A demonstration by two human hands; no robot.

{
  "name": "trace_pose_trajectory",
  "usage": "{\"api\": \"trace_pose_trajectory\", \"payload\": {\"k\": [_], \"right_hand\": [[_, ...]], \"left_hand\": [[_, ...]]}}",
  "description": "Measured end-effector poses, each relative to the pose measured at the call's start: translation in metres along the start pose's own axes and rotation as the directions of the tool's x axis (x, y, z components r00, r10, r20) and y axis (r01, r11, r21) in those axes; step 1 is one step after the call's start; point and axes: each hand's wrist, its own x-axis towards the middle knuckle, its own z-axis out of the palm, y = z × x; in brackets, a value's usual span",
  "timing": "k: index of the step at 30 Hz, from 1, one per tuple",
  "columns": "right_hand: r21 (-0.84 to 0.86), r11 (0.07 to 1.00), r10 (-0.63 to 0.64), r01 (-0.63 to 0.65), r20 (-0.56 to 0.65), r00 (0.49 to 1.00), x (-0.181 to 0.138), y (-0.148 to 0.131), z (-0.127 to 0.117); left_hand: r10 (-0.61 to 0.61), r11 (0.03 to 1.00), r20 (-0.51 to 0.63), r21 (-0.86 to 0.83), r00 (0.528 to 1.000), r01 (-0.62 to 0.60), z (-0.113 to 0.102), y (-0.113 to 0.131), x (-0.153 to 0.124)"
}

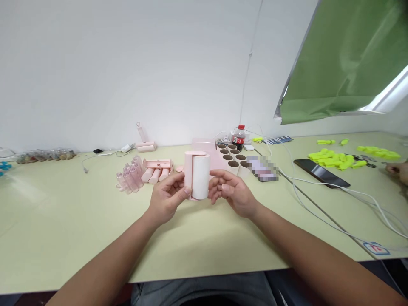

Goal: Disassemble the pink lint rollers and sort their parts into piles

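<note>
Upright above the table, a white roll in a pink holder [200, 176] is held by my left hand [168, 195], thumb at the front and fingers behind the pink side. My right hand [234, 191] is just right of the roll, fingers loosely curled and apart; whether a fingertip touches the roll I cannot tell. Left of them lie a pink frame [157, 163] with pink cylinders [155, 175] and several clear pink tubes [131, 176]. Behind the roll is a pink sheet [216, 159], beside several upright white cardboard-core rolls [233, 168].
A cola bottle [239, 138] stands by the wall. To the right are a phone [263, 168], a dark phone [321, 173], white cables [299, 199] and yellow pieces [334, 159]. Another person's hand [398, 170] shows at the right edge. Small jars [46, 156] line the far left.
</note>
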Motion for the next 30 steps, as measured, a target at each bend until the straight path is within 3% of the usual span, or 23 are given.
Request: {"api": "trace_pose_trajectory", "payload": {"k": [3,6,10,13,16,18,19,21,23,25,30], "right_hand": [[-0.059,0.998,-0.017,0.023,0.091,0.996,-0.002,0.002,0.007],[-0.128,0.991,0.040,-0.027,0.103,0.994,-0.005,0.002,0.010],[-0.224,0.970,0.083,-0.090,-0.042,0.996,-0.004,0.007,0.008],[-0.274,0.958,0.047,-0.083,-0.136,0.990,-0.003,0.011,0.006],[-0.327,0.940,0.045,-0.094,-0.156,0.987,-0.004,0.010,0.004],[-0.370,0.924,0.055,-0.101,-0.133,0.990,-0.005,0.008,0.002],[-0.398,0.912,0.060,-0.098,-0.106,0.993,-0.006,0.007,0.001],[-0.459,0.885,0.070,-0.077,-0.031,0.997,-0.006,0.005,0.001],[-0.501,0.864,0.084,-0.055,0.036,0.996,-0.007,0.004,0.002],[-0.526,0.849,0.105,-0.053,0.070,0.992,-0.007,0.002,0.004],[-0.682,0.714,0.302,-0.158,0.096,0.948,-0.006,-0.005,0.004]], "left_hand": [[0.007,1.000,0.141,0.023,0.990,-0.010,0.006,0.000,-0.006],[0.030,0.991,0.204,0.121,0.978,-0.055,0.013,-0.001,-0.010],[-0.025,0.981,0.269,0.191,0.963,-0.028,0.019,-0.004,-0.010],[-0.012,0.943,0.242,0.325,0.970,-0.070,0.013,-0.003,-0.005],[0.038,0.832,0.113,0.546,0.993,-0.094,-0.008,0.008,0.008],[0.036,0.758,-0.091,0.652,0.995,0.032,-0.033,0.021,0.018],[0.028,0.744,-0.228,0.655,0.973,0.132,-0.048,0.028,0.022],[0.058,0.733,-0.473,0.618,0.879,0.285,-0.079,0.042,0.026],[0.095,0.683,-0.596,0.622,0.797,0.383,-0.108,0.051,0.026],[0.053,0.604,-0.636,0.634,0.770,0.483,-0.132,0.053,0.023],[-0.173,0.367,-0.595,0.700,0.785,0.612,-0.163,0.038,0.014]]}}
